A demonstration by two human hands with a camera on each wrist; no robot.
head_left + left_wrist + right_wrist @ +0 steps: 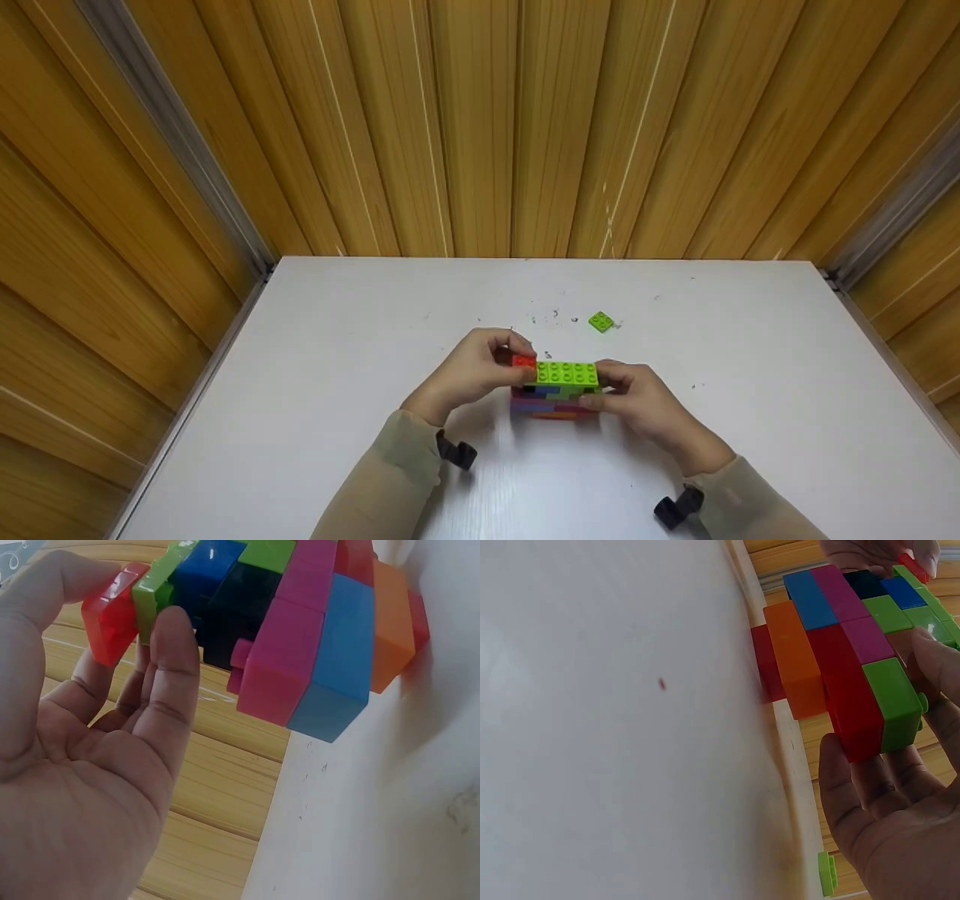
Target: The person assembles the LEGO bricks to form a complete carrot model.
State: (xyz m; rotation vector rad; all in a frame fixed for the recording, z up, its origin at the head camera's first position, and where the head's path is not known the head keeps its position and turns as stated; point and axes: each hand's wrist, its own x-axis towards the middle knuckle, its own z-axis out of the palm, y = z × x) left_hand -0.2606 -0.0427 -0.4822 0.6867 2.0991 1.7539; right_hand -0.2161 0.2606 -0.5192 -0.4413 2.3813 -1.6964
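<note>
A multicoloured stack of toy building bricks stands on the white table between my two hands. Light green studded plates form its top layer. With thumb and fingers my left hand pinches a small red brick at the top left end of the stack, beside the light green layer. Whether the red brick is pressed on, I cannot tell. My right hand grips the stack's right end, fingers behind and thumb in front. Blue, pink, black, orange and red bricks show in its lower layers in both wrist views.
A loose light green square plate lies on the white table behind the stack. Small dark marks dot the tabletop around it. Wood-patterned walls rise at the back and sides.
</note>
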